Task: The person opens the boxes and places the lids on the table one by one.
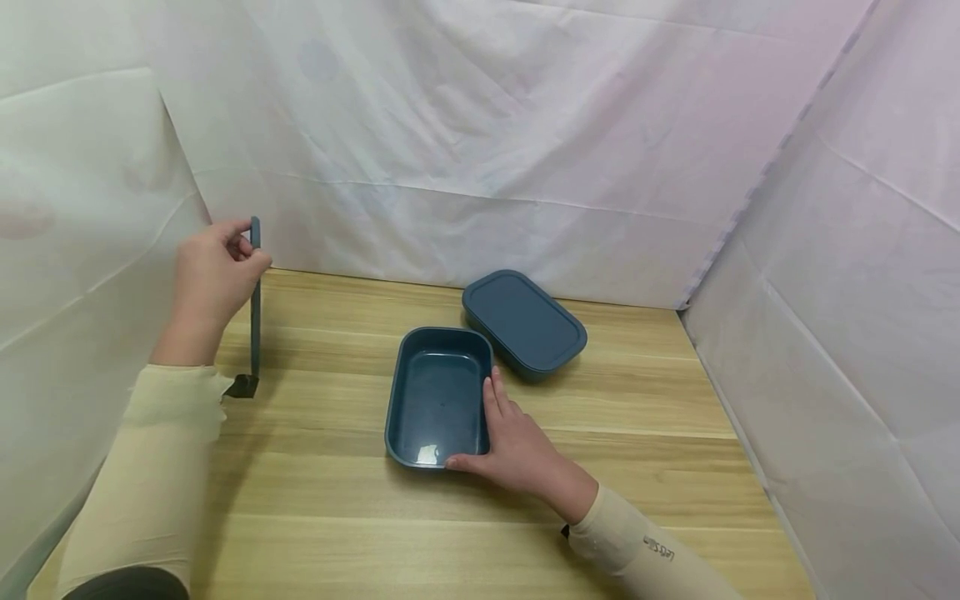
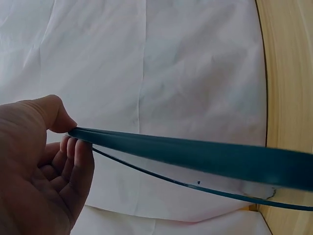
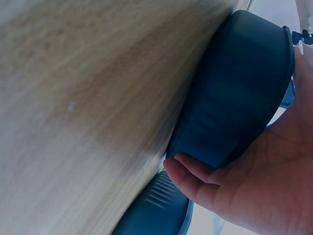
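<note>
My left hand (image 1: 213, 275) pinches the upper edge of a dark blue-green lid (image 1: 256, 333) between thumb and fingers. Seen edge-on in the head view, the lid hangs upright at the left; its thin rim (image 2: 195, 187) curves across the left wrist view. An uncovered rectangular food container (image 1: 438, 408) of the same colour stands mid-table, with nothing visible inside. At its near right corner my right hand (image 1: 521, 450) holds it, thumb over the near rim and fingers along the right side. The fingertips (image 3: 181, 171) reach low on its outer wall.
A second, lidded food container (image 1: 525, 321) stands behind and to the right, close to the uncovered one. White cloth (image 1: 450, 125) hangs along the back and both sides of the wooden table (image 1: 337, 517).
</note>
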Available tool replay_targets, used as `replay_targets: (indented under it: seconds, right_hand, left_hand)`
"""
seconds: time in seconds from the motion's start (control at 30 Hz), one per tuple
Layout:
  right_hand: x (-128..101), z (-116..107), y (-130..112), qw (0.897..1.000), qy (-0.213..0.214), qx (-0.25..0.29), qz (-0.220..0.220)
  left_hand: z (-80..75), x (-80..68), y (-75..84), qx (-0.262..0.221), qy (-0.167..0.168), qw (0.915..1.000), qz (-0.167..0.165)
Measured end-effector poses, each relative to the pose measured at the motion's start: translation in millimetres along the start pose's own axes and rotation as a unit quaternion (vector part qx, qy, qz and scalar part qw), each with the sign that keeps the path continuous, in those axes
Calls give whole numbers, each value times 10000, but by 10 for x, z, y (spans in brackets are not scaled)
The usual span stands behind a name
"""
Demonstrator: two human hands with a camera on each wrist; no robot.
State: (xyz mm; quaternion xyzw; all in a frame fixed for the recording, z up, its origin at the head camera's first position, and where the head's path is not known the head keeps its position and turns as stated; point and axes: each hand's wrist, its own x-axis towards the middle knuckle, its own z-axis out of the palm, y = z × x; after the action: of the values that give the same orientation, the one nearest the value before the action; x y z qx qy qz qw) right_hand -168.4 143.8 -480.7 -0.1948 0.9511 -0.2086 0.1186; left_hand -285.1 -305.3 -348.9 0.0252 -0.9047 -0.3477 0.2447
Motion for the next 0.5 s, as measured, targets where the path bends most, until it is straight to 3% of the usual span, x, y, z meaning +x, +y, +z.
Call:
replay_targets:
  seconds: [0.5]
  right_hand:
    - [16,17,20,10000,7,6,-24]
  left_hand:
    - [89,68,-65,709,-161,9967,362]
